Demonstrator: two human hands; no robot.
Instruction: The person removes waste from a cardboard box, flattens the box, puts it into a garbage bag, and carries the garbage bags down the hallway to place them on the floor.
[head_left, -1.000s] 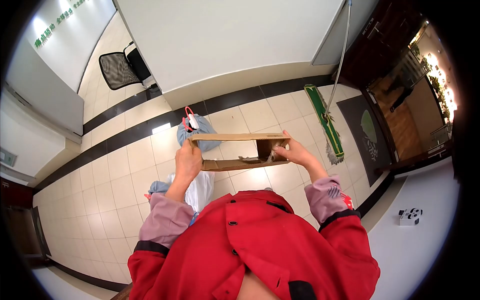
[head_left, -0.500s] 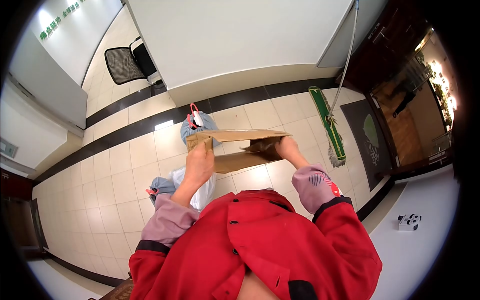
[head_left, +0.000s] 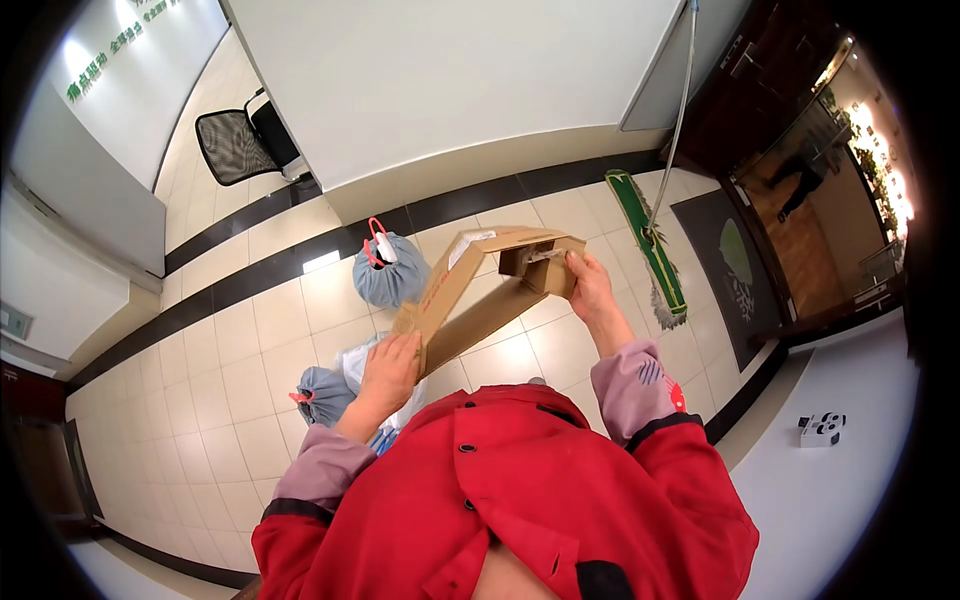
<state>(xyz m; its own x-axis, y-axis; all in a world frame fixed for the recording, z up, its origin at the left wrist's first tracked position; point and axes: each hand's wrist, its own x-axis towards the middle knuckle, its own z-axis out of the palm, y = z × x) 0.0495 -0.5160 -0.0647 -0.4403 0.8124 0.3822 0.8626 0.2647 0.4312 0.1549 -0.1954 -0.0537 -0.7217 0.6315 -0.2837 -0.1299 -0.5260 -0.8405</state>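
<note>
A brown cardboard box [head_left: 455, 287], open through its middle, is held in front of my red jacket above the tiled floor. My left hand [head_left: 391, 370] grips its lower left end, fingers laid over the cardboard. At the upper right end my right hand [head_left: 590, 287] is closed on the box's edge, thumb on the near face. The box slants, its left end nearer to me. Just beyond it on the floor stands a grey-blue tied bag [head_left: 390, 272] with red handles. A white plastic bag [head_left: 352, 366] lies partly hidden behind my left hand and forearm.
Another grey-blue bag [head_left: 323, 394] sits on the floor at left. A green flat mop [head_left: 648, 240] lies to the right by a dark doormat [head_left: 728, 262]. A mesh chair [head_left: 236, 146] stands beyond the wall; a person [head_left: 802, 172] is past the doorway. A small white box [head_left: 822, 429] rests at right.
The box has turned from nearly level to a slant, its left end coming down towards me and its right end tilting. My left hand has moved down and left, uncovering more of the tied bag.
</note>
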